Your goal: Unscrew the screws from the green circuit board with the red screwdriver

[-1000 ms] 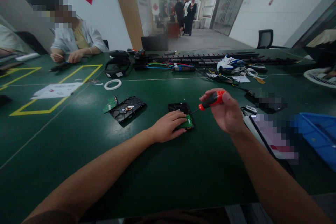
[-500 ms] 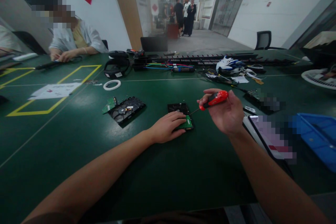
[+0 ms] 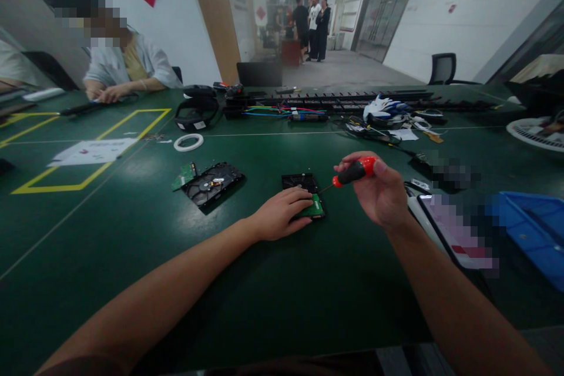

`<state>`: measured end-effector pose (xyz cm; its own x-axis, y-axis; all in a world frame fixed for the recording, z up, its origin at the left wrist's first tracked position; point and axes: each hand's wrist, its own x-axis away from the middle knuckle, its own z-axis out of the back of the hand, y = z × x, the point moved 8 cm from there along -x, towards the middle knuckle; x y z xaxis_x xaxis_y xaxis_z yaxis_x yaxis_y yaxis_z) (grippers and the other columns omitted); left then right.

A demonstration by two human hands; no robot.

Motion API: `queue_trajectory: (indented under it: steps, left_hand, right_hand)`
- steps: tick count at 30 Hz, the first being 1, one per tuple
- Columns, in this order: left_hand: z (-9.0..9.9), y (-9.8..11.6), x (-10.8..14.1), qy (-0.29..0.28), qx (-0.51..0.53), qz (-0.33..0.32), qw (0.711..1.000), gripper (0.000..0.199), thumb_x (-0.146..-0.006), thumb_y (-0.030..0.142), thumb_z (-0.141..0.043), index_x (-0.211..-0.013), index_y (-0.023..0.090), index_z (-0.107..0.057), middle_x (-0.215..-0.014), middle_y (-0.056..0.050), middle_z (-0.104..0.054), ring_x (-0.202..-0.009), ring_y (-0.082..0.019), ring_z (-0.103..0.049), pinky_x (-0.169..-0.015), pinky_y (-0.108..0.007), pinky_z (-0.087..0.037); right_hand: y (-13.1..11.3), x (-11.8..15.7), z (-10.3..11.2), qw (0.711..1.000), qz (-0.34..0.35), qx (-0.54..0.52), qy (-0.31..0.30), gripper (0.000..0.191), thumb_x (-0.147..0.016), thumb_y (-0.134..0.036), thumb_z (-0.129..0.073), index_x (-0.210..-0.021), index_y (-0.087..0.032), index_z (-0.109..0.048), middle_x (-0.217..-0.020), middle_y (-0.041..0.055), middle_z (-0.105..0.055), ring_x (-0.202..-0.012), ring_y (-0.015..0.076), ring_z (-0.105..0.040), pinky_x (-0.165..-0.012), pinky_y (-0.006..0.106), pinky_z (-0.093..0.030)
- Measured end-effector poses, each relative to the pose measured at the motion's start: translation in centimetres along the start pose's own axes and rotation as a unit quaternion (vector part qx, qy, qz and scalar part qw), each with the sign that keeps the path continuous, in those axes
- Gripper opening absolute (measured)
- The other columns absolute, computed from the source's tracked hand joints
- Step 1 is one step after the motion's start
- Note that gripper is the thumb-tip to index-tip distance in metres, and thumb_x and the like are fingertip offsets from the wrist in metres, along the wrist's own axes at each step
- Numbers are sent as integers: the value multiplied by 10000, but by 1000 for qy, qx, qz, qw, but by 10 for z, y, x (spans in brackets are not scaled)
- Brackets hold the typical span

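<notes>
So the hard drive (image 3: 299,181) is set flat on the worktop (image 3: 264,299), right in front of the body, probably so it can be reached by both hands without stretching. It's covered partly by the left hand (image 3: 279,216), presumably so that it can't skid or twist while the screwdriver (image 3: 355,172) is put to it. The tool is angled down from the right, likely because that keeps the green board (image 3: 315,207) in sight. A second drive (image 3: 214,184) is parked off to the left with a loose board (image 3: 184,176) beside it, out of the way by the look of it.

Now the fingers. On the left they're laid over the drive, slightly bent, with the thumb spread apart and green board showing in the gap; whether an edge is actually pinched can't be told. In the right hand (image 3: 381,197) the red-and-black handle is gripped between thumb and fingers, closed around it fairly loosely. The shaft is aimed at the drive's right side, but the tip is too small to be made out, so contact with a screw can't be confirmed.
</notes>
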<state>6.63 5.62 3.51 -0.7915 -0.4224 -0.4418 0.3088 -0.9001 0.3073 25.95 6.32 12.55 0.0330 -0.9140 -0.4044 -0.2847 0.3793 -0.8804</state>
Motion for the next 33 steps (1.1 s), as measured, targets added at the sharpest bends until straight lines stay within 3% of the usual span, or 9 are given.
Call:
queue_trajectory:
  steps: [3,7,14,24,27,30,33]
  left_hand:
    - [1,0,0,3,1,0,1000,433,-1079,414,-640,-1442,178,-622,-1507,-175,-641,-1446,-323,-604,-1271,-608,-455]
    - [2,2,-1,7,-3,-4,1000,418,-1078,395,-642,-1433,174,-626,-1495,-176,-649,-1437,-323,-612,-1261,-599,-470]
    - [3,3,-2,8,-10,-6,1000,414,-1084,404,-635,-1421,166,-626,-1494,-175,-648,-1434,-328,-614,-1253,-591,-483]
    - [2,2,-2,-1,-14,-4,1000,422,-1086,411,-634,-1428,164,-622,-1503,-176,-642,-1443,-332,-607,-1259,-591,-482]
    - [2,1,-2,-5,-10,0,1000,422,-1087,408,-634,-1441,180,-618,-1512,-168,-639,-1451,-331,-601,-1254,-604,-484]
    - [3,1,-1,-1,-8,0,1000,420,-1084,402,-636,-1438,177,-623,-1501,-167,-646,-1444,-330,-607,-1252,-603,-485]
    - [2,1,-1,1,-9,0,1000,428,-1082,402,-638,-1436,162,-626,-1498,-176,-644,-1443,-329,-607,-1260,-593,-476]
  right_hand:
    - [1,0,-3,999,-13,-33,-9,295,-937,-543,-664,-983,-281,-794,-1002,39,-753,-982,250,-722,-845,410,-584]
    - [5,-1,-5,998,-25,-60,-19,308,-962,-577,-650,-1002,-292,-759,-900,29,-779,-909,242,-731,-916,441,-567]
    - [6,-2,-2,997,-32,-67,2,585,-1013,-723,-459,-1090,-267,-818,-843,51,-707,-820,237,-668,-983,477,-568]
    - [3,-2,1,999,-17,-28,13,453,-982,-639,-612,-1143,-266,-813,-927,48,-722,-912,232,-687,-873,403,-593]
    - [1,-2,2,1000,-6,-25,7,382,-999,-575,-629,-1068,-250,-817,-987,56,-744,-964,228,-703,-828,377,-596]
    - [1,-2,1,999,-6,-32,-6,315,-992,-539,-658,-1037,-257,-791,-1040,60,-784,-1026,249,-735,-830,388,-597]
    - [4,-2,-2,998,-19,-52,-14,277,-975,-545,-684,-1037,-284,-751,-970,35,-797,-965,241,-749,-864,407,-594]
